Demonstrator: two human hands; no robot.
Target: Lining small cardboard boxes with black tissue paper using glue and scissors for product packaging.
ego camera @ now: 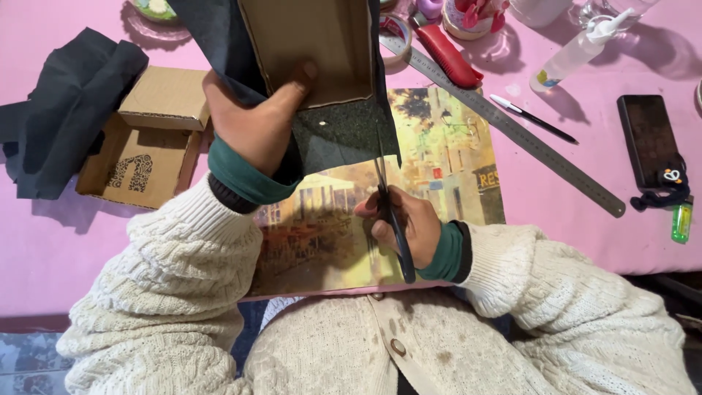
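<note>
Dark grey fabric [344, 132] is wrapped around an open cardboard box [307, 44] and is held raised above the middle of the desk [570, 212], at the top centre of the view. The box is gripped by the left hand [256, 124], whose thumb is pressed against the inner cardboard wall while the fingers are closed on the fabric-covered outside; the grip is thus pinched shut on box and fabric together. A loose flap of the fabric hangs below the box, and its right edge is met by the blades of the black-handled scissors [391, 212]. The scissors are held upright by the right hand [406, 223], with the fingers closed through and around the handles; whether the blades are parted cannot be told.

Beneath both hands a printed picture of a street scene [439, 153] lies flat on the pink desk. To the left a second cardboard box [146, 139] rests with its flap open, and just beside it lies a crumpled heap of dark fabric [66, 102]. To the right a long metal ruler [526, 139] lies diagonally, touching the upper corner of the picture. Near the ruler are seen a red utility knife [450, 55], a black pen [534, 118] and a clear spray bottle [574, 55]. Further right lie a dark phone [649, 139] and a green lighter [681, 221], close to the desk edge.
</note>
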